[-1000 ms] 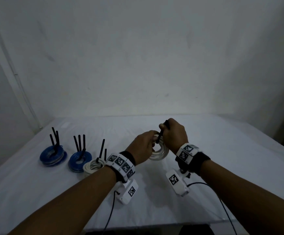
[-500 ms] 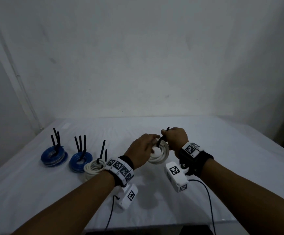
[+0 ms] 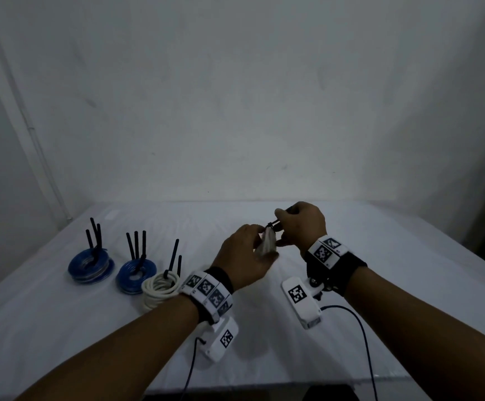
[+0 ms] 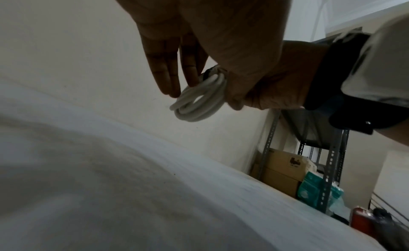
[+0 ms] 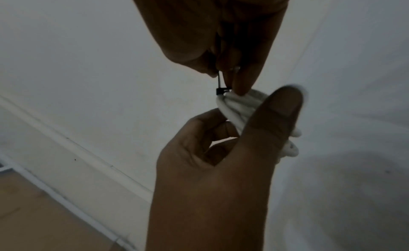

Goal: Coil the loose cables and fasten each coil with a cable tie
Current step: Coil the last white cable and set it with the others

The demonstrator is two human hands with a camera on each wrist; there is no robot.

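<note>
Cinching the fourth item: white coil [image 3: 267, 245] held above mid-table, left hand [image 3: 245, 256] gripping it, right hand [image 3: 300, 224] pinching its black cable tie [image 5: 221, 86]; three tied coils, two blue coils [image 3: 113, 269] and one white tied coil [image 3: 160, 289], near the left edge.

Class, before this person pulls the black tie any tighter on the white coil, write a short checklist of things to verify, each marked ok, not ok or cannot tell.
1. Left hand holds the white coil: ok.
2. Right hand pinches the tie's tail: ok.
3. Tail through the tie's head: ok.
4. Tie encloses every loop: cannot tell.
5. Coil clear of the table: ok.
6. Finished coils out of the way: ok.
</note>
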